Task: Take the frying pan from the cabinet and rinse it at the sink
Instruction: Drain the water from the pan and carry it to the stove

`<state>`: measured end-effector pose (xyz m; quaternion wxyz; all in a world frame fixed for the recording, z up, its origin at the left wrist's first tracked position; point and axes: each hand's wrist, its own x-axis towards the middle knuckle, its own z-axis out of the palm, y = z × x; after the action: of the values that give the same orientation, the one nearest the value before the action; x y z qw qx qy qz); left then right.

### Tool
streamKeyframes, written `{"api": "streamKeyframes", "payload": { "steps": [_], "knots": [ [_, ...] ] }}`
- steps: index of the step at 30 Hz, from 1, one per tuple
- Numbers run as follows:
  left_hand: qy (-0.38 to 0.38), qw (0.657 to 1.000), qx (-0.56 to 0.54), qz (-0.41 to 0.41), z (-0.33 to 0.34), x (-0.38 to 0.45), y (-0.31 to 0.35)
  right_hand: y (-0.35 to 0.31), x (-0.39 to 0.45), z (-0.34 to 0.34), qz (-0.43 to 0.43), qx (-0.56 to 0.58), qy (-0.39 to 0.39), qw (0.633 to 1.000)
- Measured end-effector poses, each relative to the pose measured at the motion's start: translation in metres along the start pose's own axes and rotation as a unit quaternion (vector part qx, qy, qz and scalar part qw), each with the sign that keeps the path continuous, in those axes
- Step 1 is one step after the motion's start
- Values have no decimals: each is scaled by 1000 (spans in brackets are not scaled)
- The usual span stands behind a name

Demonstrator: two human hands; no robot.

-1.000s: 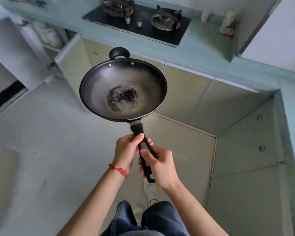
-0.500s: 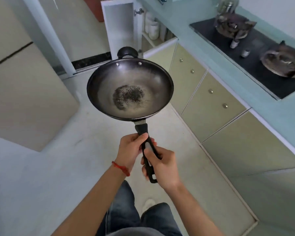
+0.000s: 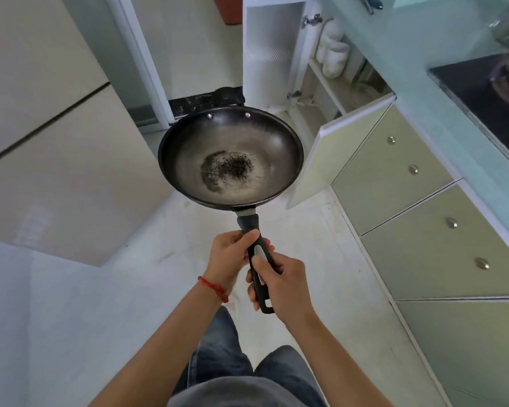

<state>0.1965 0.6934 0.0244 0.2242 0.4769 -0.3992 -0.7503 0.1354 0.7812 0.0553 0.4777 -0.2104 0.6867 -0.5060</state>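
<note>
My left hand (image 3: 232,254) and right hand (image 3: 282,286) both grip the frying pan (image 3: 231,157) handle, the open cabinet (image 3: 329,69) at one o'clock; rinsing remains, no sink visible.

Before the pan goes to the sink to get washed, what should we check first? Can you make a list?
1. Left hand grips the black handle of the round dark metal frying pan: ok.
2. Right hand grips the handle lower down: ok.
3. Pan held about level, black burnt crumbs staying in the middle: ok.
4. White cabinet door shut: not ok, it stands open.
5. Pale floor ahead free of things to trip on: ok as far as visible.
6. Sink ready: cannot tell, it is not in view.
</note>
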Motion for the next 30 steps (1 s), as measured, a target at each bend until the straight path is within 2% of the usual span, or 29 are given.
{"api": "streamKeyframes", "payload": {
  "steps": [8,19,25,30],
  "knots": [
    [1,1000,12,-19,-10,116,72,-55,123,24,11,-15,1,1000],
    [17,999,4,-33,41,287,159,-128,309,-7,19,-19,-11,1000],
    [2,999,19,-33,65,351,204,-172,375,-23,27,2,-13,1000],
    [-28,998,39,-35,79,399,233,-196,419,-28,24,19,25,999]
  ]
}}
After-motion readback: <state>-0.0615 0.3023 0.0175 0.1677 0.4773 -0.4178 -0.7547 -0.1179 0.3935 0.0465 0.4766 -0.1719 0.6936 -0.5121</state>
